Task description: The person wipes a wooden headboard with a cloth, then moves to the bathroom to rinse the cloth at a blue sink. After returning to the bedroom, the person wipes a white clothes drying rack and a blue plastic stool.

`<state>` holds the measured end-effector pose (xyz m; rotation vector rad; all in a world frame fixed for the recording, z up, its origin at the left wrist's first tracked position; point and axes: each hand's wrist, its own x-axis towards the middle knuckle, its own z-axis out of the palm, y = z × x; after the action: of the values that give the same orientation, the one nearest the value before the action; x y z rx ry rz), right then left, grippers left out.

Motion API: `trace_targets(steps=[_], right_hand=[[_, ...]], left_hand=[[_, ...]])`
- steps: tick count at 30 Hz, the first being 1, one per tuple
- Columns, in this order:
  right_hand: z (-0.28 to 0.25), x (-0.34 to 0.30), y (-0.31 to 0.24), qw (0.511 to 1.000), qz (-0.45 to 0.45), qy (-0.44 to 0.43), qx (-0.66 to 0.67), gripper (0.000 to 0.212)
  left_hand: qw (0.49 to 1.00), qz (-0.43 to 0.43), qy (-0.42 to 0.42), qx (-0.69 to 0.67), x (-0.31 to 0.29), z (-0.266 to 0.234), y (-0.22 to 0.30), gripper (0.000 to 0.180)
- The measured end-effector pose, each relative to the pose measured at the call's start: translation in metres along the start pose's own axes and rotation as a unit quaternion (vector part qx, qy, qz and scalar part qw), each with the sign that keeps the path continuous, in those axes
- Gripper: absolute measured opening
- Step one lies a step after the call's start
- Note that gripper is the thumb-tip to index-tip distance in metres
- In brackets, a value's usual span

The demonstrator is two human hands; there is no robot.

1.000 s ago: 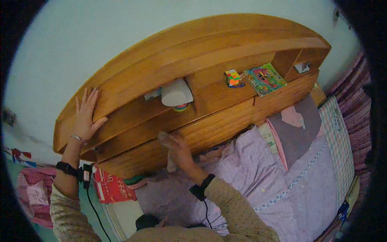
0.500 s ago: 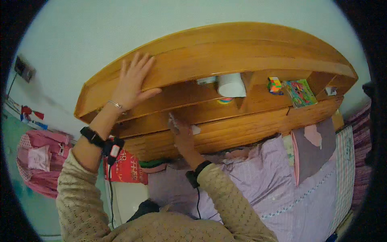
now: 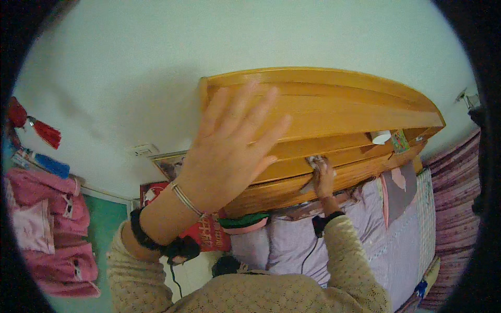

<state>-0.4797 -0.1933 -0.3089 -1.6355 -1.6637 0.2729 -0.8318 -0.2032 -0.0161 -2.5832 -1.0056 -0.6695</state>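
Observation:
My left hand (image 3: 229, 143) is raised in front of the left end of a wooden headboard (image 3: 334, 112), its fingers spread and nothing in it. It looks apart from the wood and hides part of the shelf behind. Lower and to the right, my right hand (image 3: 324, 180) is closed around a crumpled white cloth (image 3: 316, 160), which may be a tissue. The cloth lies against the headboard's lower ledge. A white roll (image 3: 380, 136) and a colourful booklet (image 3: 400, 141) sit in the headboard's compartments farther right.
Below the headboard lies a bed with lilac bedding (image 3: 292, 242) and a grey-pink pillow (image 3: 401, 190). A red bag (image 3: 215, 235) stands at its left. A picture frame (image 3: 169, 166) leans by the wall socket (image 3: 143, 150). Pink clothes (image 3: 52, 224) hang far left; a purple curtain (image 3: 454, 182) hangs right.
The view has swung left, so the headboard sits farther right. My left hand has come off the headboard's top and nearer to me. My right hand, still with the cloth, has shifted along the ledge.

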Motion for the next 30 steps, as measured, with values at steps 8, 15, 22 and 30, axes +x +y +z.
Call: trace_targets(steps=[8,15,22,30], right_hand=[[0.017,-0.004,0.012,0.962,-0.008,0.060,-0.266,0.038],[0.053,-0.025,-0.027,0.946,0.120,0.228,0.197,0.034],[0.216,-0.116,-0.171,0.869,0.134,0.162,0.447,0.027],[0.178,-0.240,-0.274,0.865,0.015,-0.120,0.487,0.035]], left_hand=[[0.982,0.019,0.038,-0.185,-0.042,0.029,-0.066,0.044],[0.972,0.010,0.029,-0.234,-0.034,0.031,-0.063,0.035],[0.984,-0.002,0.068,-0.167,-0.034,0.034,-0.058,0.033],[0.999,0.002,0.035,0.027,-0.048,0.044,-0.068,0.033]])
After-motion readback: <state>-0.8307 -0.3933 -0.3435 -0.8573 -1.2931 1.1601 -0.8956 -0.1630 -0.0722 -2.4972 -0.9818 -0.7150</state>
